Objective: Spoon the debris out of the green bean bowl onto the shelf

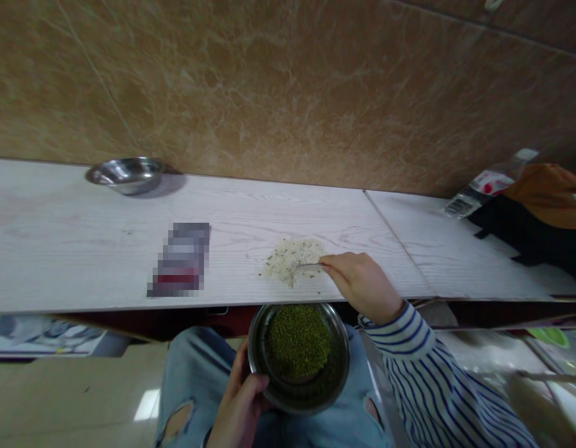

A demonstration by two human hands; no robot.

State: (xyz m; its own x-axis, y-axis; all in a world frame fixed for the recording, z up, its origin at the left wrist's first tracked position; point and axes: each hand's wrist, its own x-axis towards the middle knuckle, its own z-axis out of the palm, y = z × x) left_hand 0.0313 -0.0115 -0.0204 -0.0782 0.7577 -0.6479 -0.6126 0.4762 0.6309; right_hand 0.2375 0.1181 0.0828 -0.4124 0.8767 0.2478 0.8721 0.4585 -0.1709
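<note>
Shows a shiny metal dish [124, 176] at far left near the wall, then a pixelated flat item [180, 260] on the white counter [241, 214]. Grips a steel bowl [332, 389] of green beans [300, 341] by its rim in the left hand [241, 398], over the lap. Touches a pile of pale grains [288, 254] with a metal utensil [308, 266], pinched in the right hand [365, 285]. Ends with a clear bottle [491, 182] beside a brown-and-black bag [544, 202].
</note>
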